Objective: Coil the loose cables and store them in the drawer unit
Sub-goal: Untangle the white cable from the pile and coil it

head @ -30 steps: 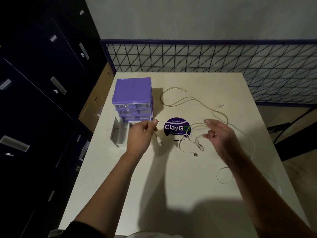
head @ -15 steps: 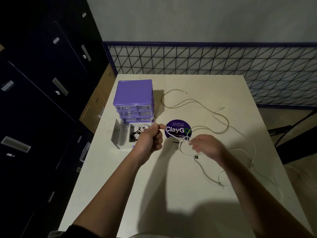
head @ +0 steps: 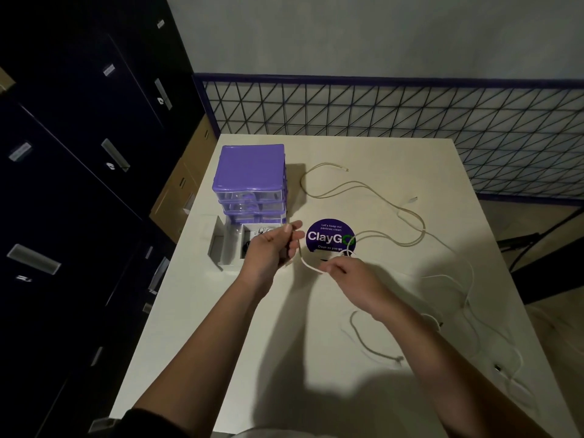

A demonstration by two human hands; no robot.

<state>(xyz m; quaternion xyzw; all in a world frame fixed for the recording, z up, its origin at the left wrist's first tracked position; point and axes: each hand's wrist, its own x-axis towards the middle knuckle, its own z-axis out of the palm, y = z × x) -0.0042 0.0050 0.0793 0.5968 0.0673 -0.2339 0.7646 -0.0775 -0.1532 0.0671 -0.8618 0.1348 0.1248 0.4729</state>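
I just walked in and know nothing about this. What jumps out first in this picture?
Two bare hands meet over the middle of a pale table: the left hand and right hand each pinch a white cable that sags in a loop between them. At the table's far left stands a bright purple drawer unit, with an open drawer pulled out in front of it. More loose cables sprawl across the right side, past a round purple ClayGo sticker.

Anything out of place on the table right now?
One drawer is pulled right out of the purple drawer unit and sits on the table. Loose cables sprawl to the right edge; both hands grip one cable.
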